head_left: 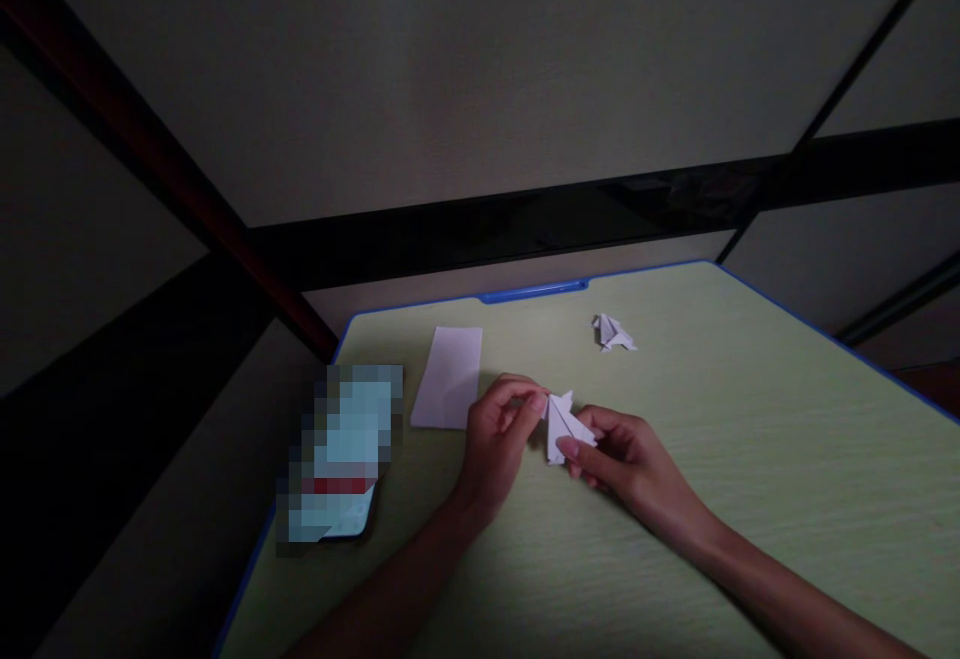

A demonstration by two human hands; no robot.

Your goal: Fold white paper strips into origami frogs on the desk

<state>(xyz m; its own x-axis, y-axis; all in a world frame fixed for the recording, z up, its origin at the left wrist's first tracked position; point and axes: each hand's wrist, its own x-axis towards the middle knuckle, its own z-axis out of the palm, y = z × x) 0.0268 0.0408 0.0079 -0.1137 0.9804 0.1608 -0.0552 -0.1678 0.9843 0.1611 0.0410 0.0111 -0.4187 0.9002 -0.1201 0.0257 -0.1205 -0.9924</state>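
A small white folded paper piece (pixel 561 423) is held just above the pale green table (pixel 750 459) near its middle. My left hand (pixel 499 439) pinches the paper's upper left corner with thumb and fingers closed. My right hand (pixel 626 459) grips its lower right side, fingers curled round it. Both forearms reach in from the bottom edge.
A flat white paper sheet (pixel 448 377) lies left of my hands. A finished folded paper figure (pixel 613 333) sits farther back. A blurred rectangular object (pixel 341 454) rests at the table's left edge. The table has a blue rim (pixel 534 290); dark walls and beams stand behind.
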